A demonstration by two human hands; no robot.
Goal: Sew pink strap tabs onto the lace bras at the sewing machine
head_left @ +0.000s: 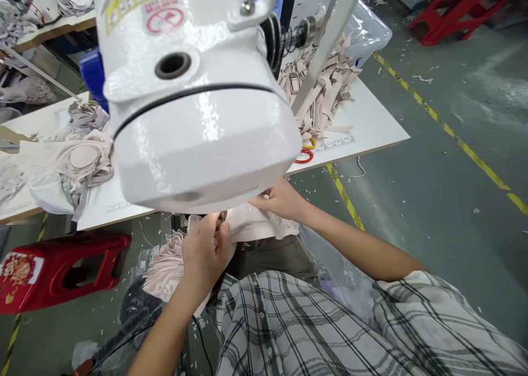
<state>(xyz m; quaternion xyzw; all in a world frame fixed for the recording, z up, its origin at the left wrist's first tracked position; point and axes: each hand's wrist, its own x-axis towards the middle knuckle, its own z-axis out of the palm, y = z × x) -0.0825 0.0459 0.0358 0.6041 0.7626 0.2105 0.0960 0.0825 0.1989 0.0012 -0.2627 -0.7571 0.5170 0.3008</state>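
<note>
Left hand [205, 249] and right hand [284, 201] meet at a pale pink cloth [251, 225] under the sewing machine's white head [206, 145]

The person in the plaid shirt [280, 321] has the cloth just above the lap, between the two hands and partly hidden by the machine head. From where I stand, the left hand is curled at the cloth's left side, thumb and forefinger drawn in beside a small dark part [223, 215]; I can't tell which of the two they grip. The right hand lies over the upper right of the cloth with its fingers bent, and the machine head covers some of them, so I can't make out how firmly they close.

Below and beside the left hand hangs a bunch of lace-edged pieces [165, 269] in the same pale shade. On the white tabletop [377, 117], beyond the right hand, beige strips [325, 93] lie heaped near a yellow finger loop [309, 143] and a red finger loop [304, 156]. More pale garment pieces [84, 159] are piled left of the machine. A red stool [82, 269] is on the scrap-strewn floor [412, 211] to the left.
</note>
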